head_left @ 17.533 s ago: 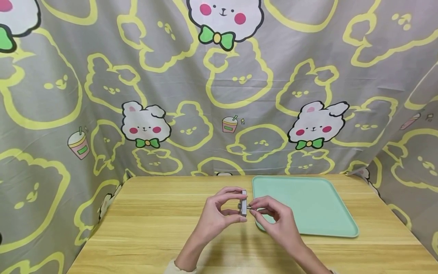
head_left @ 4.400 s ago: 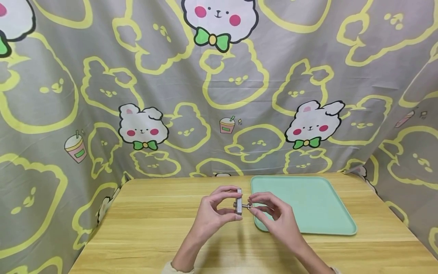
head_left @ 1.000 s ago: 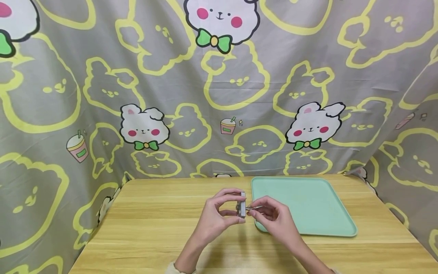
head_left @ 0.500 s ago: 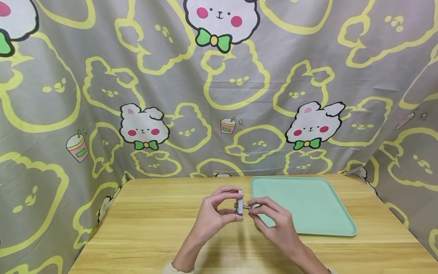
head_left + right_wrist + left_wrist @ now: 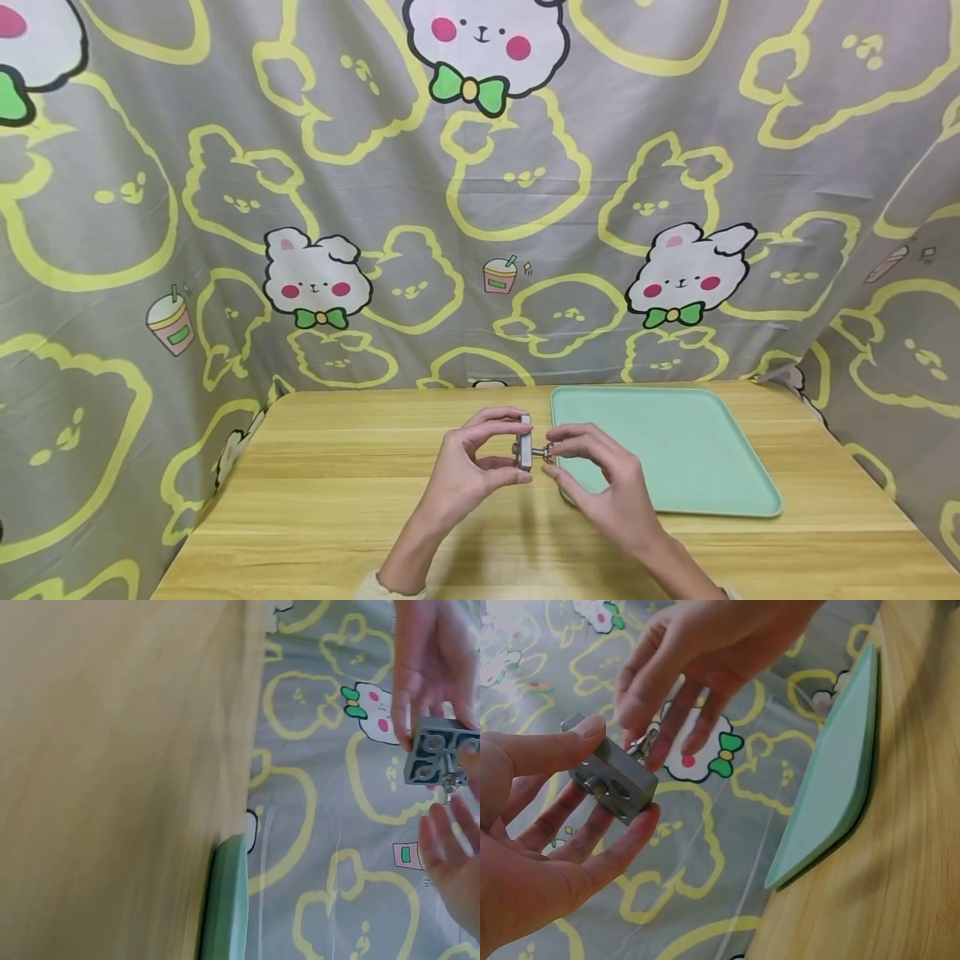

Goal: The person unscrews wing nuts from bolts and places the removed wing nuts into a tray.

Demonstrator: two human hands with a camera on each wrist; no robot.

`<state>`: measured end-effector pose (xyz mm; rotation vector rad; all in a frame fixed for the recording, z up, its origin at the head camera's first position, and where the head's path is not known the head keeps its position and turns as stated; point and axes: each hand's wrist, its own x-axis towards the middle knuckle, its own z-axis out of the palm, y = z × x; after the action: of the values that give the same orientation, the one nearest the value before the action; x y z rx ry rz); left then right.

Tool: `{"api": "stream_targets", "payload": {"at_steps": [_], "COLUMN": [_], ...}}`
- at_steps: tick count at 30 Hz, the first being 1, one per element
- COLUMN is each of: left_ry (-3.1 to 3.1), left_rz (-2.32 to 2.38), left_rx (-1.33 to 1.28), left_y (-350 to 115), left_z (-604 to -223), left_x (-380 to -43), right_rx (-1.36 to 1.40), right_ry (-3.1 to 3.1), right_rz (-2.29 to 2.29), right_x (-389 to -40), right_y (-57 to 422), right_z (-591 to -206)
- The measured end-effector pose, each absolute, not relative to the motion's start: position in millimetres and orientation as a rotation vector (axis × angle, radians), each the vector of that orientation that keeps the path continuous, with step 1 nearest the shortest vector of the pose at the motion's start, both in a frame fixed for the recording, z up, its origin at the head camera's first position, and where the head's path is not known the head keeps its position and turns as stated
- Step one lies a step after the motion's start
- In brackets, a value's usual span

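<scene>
My left hand [image 5: 465, 467] grips a small grey metal block [image 5: 525, 443] by its two ends, between the thumb and fingers, above the table. A bolt [image 5: 596, 785] passes through the block, its head on the left side. On the bolt's right end sits a shiny metal piece with small wings, like a wing nut [image 5: 643, 742]. My right hand [image 5: 611, 479] is around that piece, thumb and fingertips spread apart with the metal showing between them. The block's hollow underside [image 5: 429, 757], with round sockets, shows in the right wrist view.
A light green tray [image 5: 675, 454] lies on the wooden table [image 5: 337, 492], right of and behind the hands. A grey curtain [image 5: 420, 200] with cartoon rabbits hangs at the back and sides.
The right fingers pinch the bolt's end a second ago and are now spread around it. The block has shifted slightly left with the left hand, whose grip stays the same.
</scene>
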<state>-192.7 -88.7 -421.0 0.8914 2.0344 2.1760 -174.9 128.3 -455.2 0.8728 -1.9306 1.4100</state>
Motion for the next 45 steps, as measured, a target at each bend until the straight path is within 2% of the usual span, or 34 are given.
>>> {"api": "stream_targets", "payload": {"at_steps": [6,9,20,33,45], "left_ry": [2.042,2.047,2.119,2.092,2.033], "left_rz": [2.165,2.155,2.096,2.1,2.156], "left_rx": [0.885,0.871,0.91,0.886,0.873], "left_y": [-87,-86,-82,-82,-87], "left_z": [-420,-420,-422,-422,-420], "left_x": [-192,-191,-189,-188,-190], "right_rx": [0.41,0.283,0.255,0.314,0.807], "right_ry": [-2.11,-2.138,-2.144,-2.185,-1.999], "right_rz": [2.066,2.288,2.615,2.375,1.689], "right_x": [-171,-172,-173,-172,-171], "right_y": [134,137,142,139,129], "right_z": [-446,-444,-441,-445,-453]}}
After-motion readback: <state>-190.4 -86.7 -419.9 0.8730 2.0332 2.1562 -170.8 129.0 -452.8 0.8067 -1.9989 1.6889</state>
